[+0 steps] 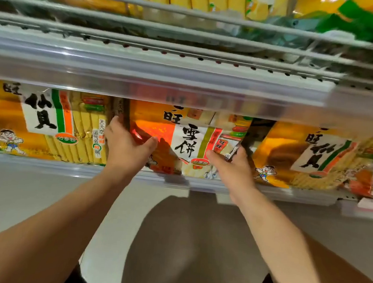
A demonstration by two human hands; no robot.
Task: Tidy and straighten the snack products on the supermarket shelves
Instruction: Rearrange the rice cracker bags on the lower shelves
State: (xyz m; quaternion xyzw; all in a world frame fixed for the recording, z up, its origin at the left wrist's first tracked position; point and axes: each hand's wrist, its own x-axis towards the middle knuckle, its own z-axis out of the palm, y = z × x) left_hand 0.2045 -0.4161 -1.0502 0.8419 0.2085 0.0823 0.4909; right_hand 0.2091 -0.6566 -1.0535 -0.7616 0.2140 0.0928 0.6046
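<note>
Middle snack bag (181,138): left hand (127,145) and right hand (230,165) grip its two edges, fingers curled behind, thumbs in front, squaring it on the shelf (67,166).

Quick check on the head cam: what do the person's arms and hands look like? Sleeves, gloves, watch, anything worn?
Both forearms are bare to the bottom edge of the frame, with no sleeve in view. The left hand and the right hand wear no gloves. No watch, bracelet or ring shows on the wrists or on the fingers that are visible. No markings or tape either. Dark clothing shows only at the bottom edge, between the arms.
</note>
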